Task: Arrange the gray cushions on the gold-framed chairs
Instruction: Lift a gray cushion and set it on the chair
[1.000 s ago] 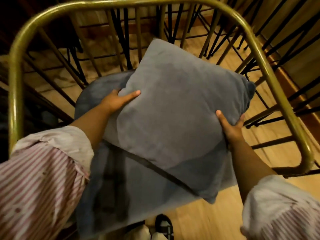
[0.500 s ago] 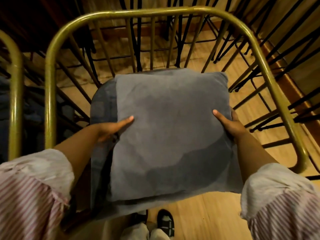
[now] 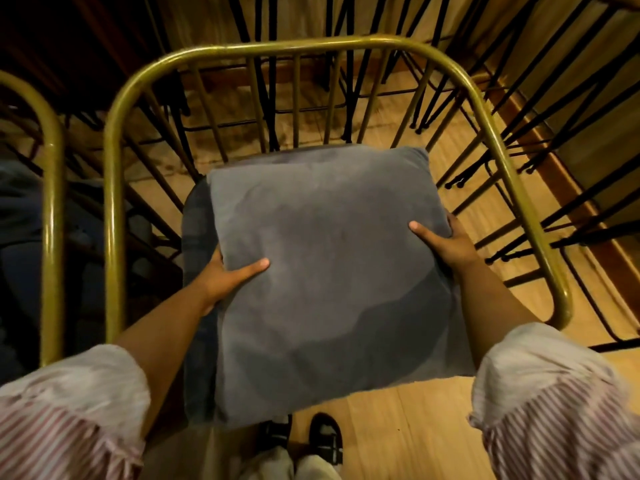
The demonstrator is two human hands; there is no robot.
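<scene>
A square gray cushion [image 3: 329,271] lies flat over the gray seat pad [image 3: 197,237] of a gold-framed chair [image 3: 114,188]. My left hand [image 3: 228,278] grips the cushion's left edge, thumb on top and fingers underneath. My right hand [image 3: 446,244] holds the right edge the same way. The cushion covers nearly the whole seat; only a dark strip of the pad shows along the left side. The chair's curved gold back rail wraps around the far side and both flanks.
A second gold chair frame [image 3: 52,202] stands close on the left. Black metal chair legs [image 3: 519,140] crowd the far side and the right. Wooden floor [image 3: 398,427] lies below, with my sandalled feet [image 3: 322,441] at the seat's near edge.
The cushion went from tilted and raised to square and flat on the seat. Both hands stayed on its sides, and the view pulled back from the chair.
</scene>
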